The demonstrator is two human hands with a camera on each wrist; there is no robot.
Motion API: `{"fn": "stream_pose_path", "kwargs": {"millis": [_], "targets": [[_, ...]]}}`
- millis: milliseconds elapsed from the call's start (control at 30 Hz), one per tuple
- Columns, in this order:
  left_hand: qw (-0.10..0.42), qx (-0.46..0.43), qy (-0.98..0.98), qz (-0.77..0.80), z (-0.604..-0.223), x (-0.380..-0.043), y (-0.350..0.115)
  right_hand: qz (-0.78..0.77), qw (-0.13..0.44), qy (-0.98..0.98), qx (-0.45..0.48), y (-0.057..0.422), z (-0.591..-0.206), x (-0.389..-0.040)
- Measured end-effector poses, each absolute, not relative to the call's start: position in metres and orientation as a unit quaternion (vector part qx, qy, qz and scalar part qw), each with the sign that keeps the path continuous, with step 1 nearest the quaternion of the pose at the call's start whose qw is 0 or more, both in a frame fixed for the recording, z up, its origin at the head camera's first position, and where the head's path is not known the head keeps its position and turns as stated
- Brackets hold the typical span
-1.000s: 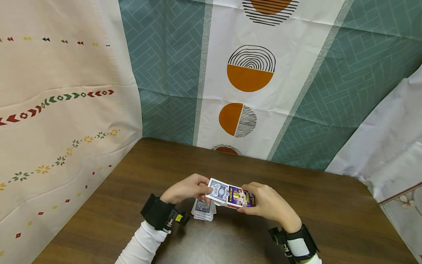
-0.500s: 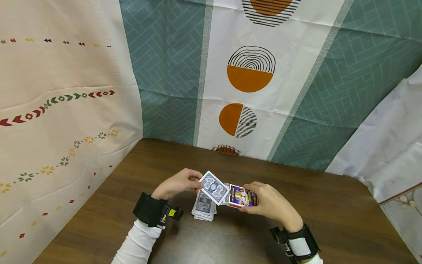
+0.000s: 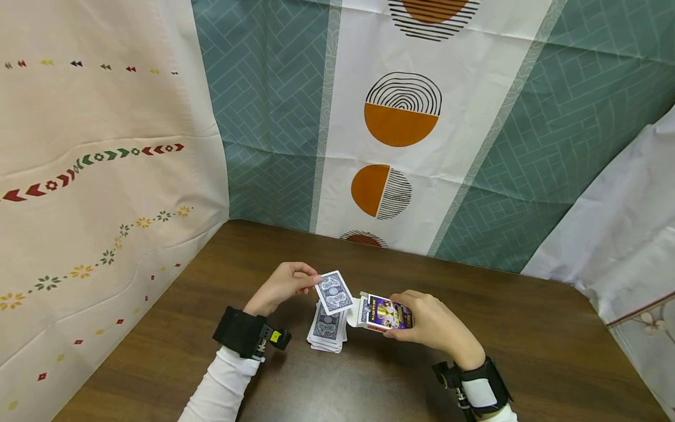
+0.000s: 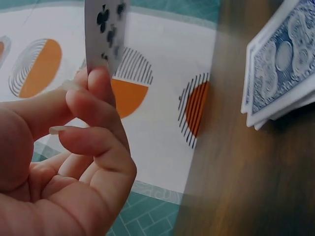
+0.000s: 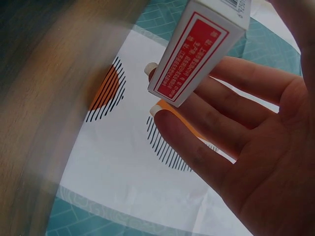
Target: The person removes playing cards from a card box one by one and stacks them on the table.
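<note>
Head view, left hand (image 3: 282, 287) pinching a raised card (image 3: 334, 292), seen partly across a pile (image 3: 327, 329) on the surface (image 3: 253, 252), right hand (image 3: 435, 325) with its grip round the box (image 3: 389, 313), flap (image 3: 354, 315) open toward the pile.

Clubs (image 4: 103, 18) on card (image 4: 106, 37), seemingly Chinese box label (image 5: 191, 59)

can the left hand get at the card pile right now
Probably yes: the left hand is near the pile, though the card it pinches partly hides the pile's far end in the head view.
</note>
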State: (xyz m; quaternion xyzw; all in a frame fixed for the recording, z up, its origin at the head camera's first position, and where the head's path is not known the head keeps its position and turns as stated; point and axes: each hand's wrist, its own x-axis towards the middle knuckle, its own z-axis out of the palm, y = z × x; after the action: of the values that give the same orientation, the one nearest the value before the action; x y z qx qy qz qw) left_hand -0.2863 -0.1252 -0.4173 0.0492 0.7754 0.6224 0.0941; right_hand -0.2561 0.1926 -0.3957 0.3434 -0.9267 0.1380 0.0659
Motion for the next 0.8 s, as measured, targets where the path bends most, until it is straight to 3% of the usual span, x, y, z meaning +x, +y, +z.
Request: {"fn": "stream_pose_path", "kwargs": {"millis": [800], "targets": [[0.049, 0.042, 0.830, 0.553, -0.438, -0.290, -0.111, 0.138, 0.052, -0.927, 0.345, 0.190, -0.396, -0.255]]}}
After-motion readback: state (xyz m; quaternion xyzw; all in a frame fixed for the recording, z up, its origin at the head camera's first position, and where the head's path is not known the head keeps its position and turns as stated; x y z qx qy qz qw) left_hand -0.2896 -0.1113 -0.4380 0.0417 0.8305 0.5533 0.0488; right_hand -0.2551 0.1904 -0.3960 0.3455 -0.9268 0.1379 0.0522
